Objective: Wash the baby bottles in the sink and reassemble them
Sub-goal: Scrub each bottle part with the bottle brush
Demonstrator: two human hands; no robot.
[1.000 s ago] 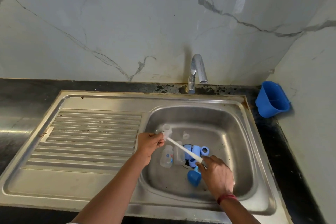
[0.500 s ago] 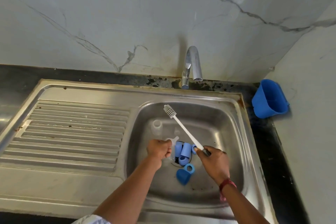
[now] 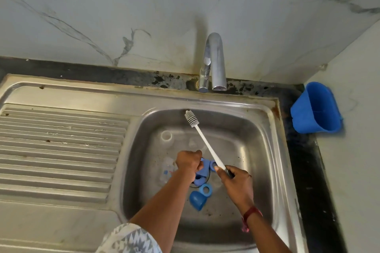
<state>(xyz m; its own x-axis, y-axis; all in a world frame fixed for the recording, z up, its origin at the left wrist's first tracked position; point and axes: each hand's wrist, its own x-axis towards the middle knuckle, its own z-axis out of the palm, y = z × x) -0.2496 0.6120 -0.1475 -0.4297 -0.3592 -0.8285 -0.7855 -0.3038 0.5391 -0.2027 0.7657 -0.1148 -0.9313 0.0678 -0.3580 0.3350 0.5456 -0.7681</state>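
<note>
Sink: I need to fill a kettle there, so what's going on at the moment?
A person is partway through washing baby bottle parts in the sink. The right hand grips the white bottle brush by its handle end, bristles raised toward the faucet and inside nothing. The left hand is curled low over the drain beside the blue rings; what it holds is hidden. A blue cap and clear bottles sit loose on the basin floor, nothing reassembled yet.

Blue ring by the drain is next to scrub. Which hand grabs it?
Left, probably. The right hand grips the brush; the left hand is low near the ring, though its curled fingers may hold something.
</note>
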